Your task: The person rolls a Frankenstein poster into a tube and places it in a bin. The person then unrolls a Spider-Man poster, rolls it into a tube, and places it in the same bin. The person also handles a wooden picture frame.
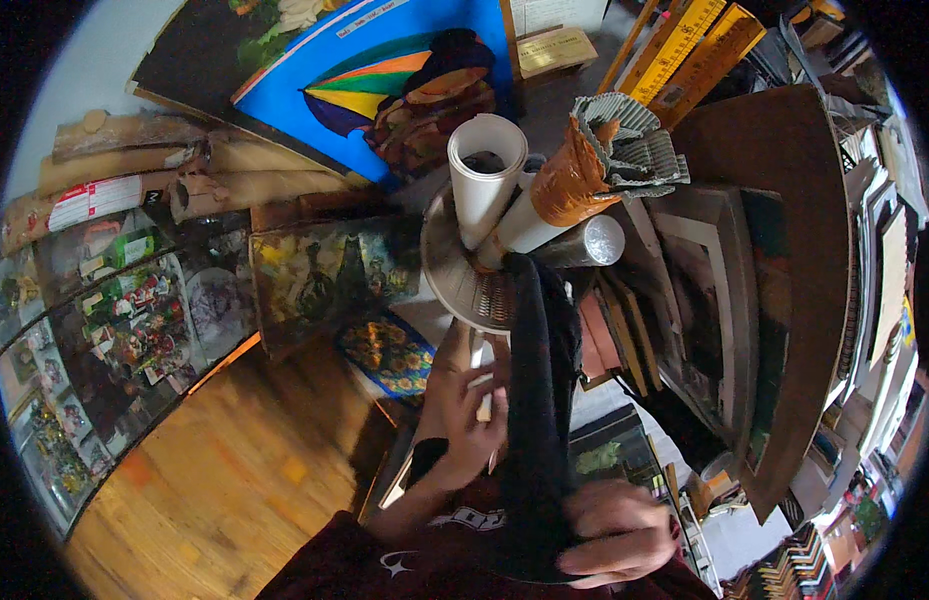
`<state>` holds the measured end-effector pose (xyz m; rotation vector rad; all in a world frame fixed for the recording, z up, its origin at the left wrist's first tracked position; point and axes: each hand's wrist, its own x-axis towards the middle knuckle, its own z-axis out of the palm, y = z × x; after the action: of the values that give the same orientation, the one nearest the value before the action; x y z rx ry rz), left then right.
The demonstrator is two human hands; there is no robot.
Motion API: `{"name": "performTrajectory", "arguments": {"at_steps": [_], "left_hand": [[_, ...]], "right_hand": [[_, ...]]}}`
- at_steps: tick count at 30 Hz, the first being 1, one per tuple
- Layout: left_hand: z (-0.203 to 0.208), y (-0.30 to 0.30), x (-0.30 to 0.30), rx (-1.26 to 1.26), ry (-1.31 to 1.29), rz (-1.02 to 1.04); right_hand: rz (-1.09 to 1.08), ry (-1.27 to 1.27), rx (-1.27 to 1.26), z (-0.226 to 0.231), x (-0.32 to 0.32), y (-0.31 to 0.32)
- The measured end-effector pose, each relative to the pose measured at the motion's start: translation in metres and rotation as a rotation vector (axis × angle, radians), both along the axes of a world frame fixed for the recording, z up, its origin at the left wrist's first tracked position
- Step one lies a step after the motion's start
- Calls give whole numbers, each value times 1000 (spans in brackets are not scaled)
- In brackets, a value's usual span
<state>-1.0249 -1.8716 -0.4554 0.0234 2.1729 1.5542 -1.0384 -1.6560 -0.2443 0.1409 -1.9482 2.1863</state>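
Long black strip, perhaps cloth, extending nearly straight

I record a grey mesh basket holding a white roll left, a brown-wrapped tube leaning right.

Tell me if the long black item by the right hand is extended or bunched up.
Extended: the long black item runs from near the white rolls to the right hand.

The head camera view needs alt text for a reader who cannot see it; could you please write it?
A person's right hand holds the lower end of a long black object, the left hand beside it. Beyond, rolled tubes stand in a round ribbed container, with a painting leftward and framed pictures rightward.
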Motion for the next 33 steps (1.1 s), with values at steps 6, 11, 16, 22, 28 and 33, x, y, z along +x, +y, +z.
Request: {"name": "performTrajectory", "arguments": {"at_steps": [6,11,16,22,28,33], "left_hand": [[48,23,-62,-141,308,-420],[13,29,-44,-98,112,-311],[42,9,-70,48,90,142],[50,1,-134,284,903,44],[36,-29,-151,-341,1093,-227],[18,-65,-168,-462,668,-26]], "right_hand": [[-7,-3,-56,-3,3,8],[-885,-100,-138,8,-3,-55],[-757,52,187,7,10,11],[-1190,-19,486,6,17,44],[122,265,193,26,36,115],[-328,226,274,22,78,110]]}}
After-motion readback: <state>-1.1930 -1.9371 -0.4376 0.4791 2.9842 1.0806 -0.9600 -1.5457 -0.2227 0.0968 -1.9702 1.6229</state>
